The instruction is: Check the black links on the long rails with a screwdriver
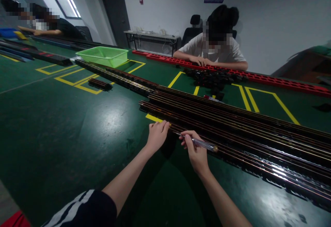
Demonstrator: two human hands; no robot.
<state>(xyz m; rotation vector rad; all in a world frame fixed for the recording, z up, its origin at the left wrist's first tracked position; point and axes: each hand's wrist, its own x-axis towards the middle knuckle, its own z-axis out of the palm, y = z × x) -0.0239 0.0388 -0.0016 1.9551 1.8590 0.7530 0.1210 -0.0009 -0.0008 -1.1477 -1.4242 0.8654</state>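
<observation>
Several long dark rails with copper-coloured strips (pixel 232 123) lie side by side across the green table, running from the middle to the right edge. My left hand (pixel 157 134) rests on the near edge of the closest rail, fingers curled against it. My right hand (pixel 194 151) grips a clear pen-like tool (pixel 203 144), held flat along the nearest rail with its tip pointing right.
A green plastic basket (pixel 104 55) stands at the back left. More dark rails (pixel 116 77) reach toward it. A long red rail (pixel 232 70) and a heap of small black parts (pixel 212 79) lie before a seated person (pixel 212 53). Another person (pixel 43 25) works far left.
</observation>
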